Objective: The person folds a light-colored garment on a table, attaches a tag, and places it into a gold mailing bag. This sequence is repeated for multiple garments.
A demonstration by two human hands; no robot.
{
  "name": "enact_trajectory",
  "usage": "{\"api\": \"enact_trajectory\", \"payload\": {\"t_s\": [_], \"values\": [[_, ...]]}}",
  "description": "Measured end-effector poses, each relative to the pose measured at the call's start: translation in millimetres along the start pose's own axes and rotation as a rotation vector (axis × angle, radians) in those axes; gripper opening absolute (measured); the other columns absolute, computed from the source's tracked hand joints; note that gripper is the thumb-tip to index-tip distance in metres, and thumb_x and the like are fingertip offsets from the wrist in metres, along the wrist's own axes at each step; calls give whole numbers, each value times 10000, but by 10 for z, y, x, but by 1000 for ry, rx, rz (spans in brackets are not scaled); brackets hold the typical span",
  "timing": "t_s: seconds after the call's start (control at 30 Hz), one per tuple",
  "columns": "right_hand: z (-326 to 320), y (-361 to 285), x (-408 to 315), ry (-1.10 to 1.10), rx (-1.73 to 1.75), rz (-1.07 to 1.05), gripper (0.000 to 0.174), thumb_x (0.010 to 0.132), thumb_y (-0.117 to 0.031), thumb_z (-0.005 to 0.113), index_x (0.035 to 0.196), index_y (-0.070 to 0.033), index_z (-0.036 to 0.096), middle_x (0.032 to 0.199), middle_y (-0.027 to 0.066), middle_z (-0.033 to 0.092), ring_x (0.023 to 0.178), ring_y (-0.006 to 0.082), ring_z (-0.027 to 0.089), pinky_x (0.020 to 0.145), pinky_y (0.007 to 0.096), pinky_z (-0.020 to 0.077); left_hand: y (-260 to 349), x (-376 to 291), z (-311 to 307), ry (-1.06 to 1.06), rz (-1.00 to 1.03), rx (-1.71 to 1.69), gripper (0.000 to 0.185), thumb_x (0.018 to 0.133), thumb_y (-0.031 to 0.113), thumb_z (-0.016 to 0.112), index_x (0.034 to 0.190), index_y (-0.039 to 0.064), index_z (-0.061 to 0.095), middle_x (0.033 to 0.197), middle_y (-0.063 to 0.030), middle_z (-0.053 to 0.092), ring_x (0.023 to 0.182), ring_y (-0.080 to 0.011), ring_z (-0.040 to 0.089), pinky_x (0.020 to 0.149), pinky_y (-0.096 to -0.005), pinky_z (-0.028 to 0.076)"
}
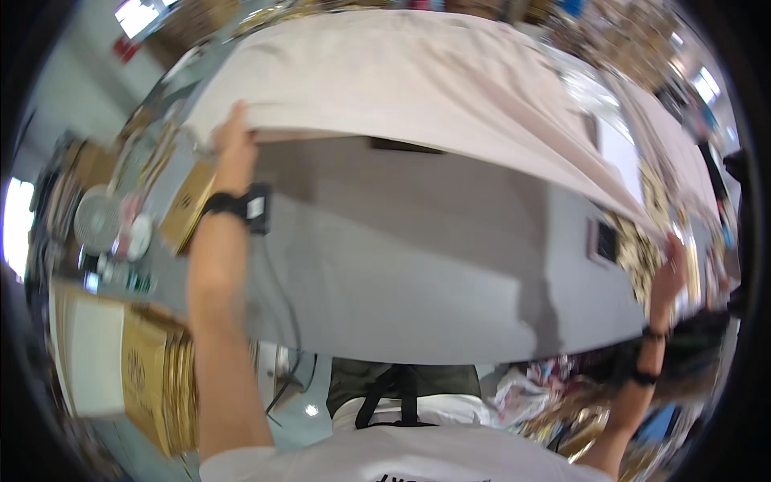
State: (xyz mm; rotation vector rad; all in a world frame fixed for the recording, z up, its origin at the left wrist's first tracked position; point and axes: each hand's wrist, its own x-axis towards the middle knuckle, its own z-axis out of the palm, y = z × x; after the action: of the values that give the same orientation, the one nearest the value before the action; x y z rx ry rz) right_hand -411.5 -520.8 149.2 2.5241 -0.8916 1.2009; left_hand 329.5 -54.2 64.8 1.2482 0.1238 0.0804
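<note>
A large pale pink cloth (373,78) is stretched between my two hands above a grey table (409,241). At its near left corner my left hand (235,135) grips the edge. Far out to the right, my right hand (670,271) pinches the other end of that edge. The near edge hangs in a shallow curve and looks lifted off the tabletop, with shadow beneath it. Soft folds run through the right half. A dark flat object (406,145) is partly hidden under the cloth's edge.
A phone-like dark object (602,241) lies at the table's right, beside patterned beige fabric (638,259). Yellow padded envelopes (193,202), a small white fan (98,218) and bottles (123,272) stand left. More envelopes (159,373) are stacked below. A cable (289,295) hangs over the near edge.
</note>
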Motion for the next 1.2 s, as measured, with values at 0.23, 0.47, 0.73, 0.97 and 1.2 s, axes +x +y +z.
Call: {"api": "enact_trajectory", "payload": {"t_s": [0.23,0.47,0.73,0.97,1.2], "values": [[-208,769,-135,41,54,480,394,1126,-334,578,1370,-48,695,1169,61,766,929,123,690,828,281,555,206,-427,460,55,-104,-275,540,907,30,778,1384,-30,534,1339,-170,629,1109,-318,689,871,-446,612],[-184,1620,-160,162,298,669,534,1107,-452,581,1359,7,684,1200,122,726,1016,185,685,901,317,569,332,-87,83,170,-64,-371,531,881,36,794,1352,-95,586,1330,-214,669,1124,-342,700,875,-459,615],[-166,2371,-410,368,618,869,558,1111,-400,583,1364,94,637,1307,121,688,1165,201,665,1051,356,549,481,215,-1174,405,-64,-343,570,864,49,823,1320,-179,568,1283,-261,688,1066,-376,733,876,-494,632],[-147,1535,-188,196,152,539,524,1114,-422,576,1364,29,672,1268,110,726,1124,190,659,1008,326,521,415,-79,-1667,516,212,354,539,847,184,872,1245,-105,655,1215,-252,730,1026,-364,741,900,-459,600],[227,-925,78,-149,436,-2,180,1043,-85,684,1194,3,728,1087,91,755,951,187,699,868,309,559,-42,-1497,-627,-519,917,943,260,870,82,784,1123,24,767,1106,-212,723,1018,-412,696,886,-433,556]]}}
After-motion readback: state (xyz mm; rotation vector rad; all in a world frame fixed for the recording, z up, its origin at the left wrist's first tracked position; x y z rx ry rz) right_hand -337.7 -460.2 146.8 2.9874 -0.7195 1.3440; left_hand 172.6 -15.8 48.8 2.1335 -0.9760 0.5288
